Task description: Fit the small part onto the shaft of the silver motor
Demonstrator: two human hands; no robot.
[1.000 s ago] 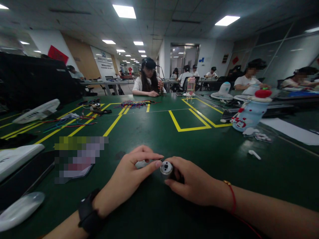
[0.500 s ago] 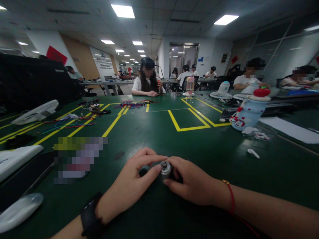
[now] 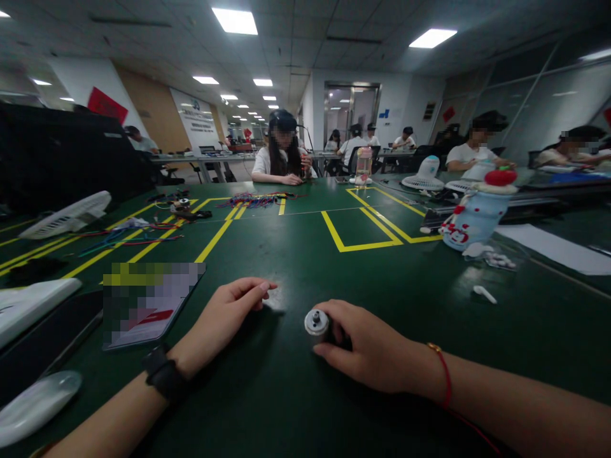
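Note:
My right hand [image 3: 367, 348] grips a small silver cylindrical motor [image 3: 317, 322] on the green table [image 3: 296, 254], its round end face turned toward me. My left hand [image 3: 224, 318], a black watch on its wrist, rests on the table to the left of the motor, fingers curled over a small part that I cannot make out. A gap of bare table lies between the two hands.
A flat card or phone [image 3: 143, 312] lies left of my left hand, white fan parts [image 3: 38, 299] further left. A blue snowman-shaped bottle [image 3: 472, 219], a white earbud [image 3: 484, 293] and paper [image 3: 558, 248] sit right. Coloured wires [image 3: 258, 200] and seated people are beyond.
My left hand has pulled away from the motor to the left and lowered onto the table. My right hand still holds the motor in the same spot.

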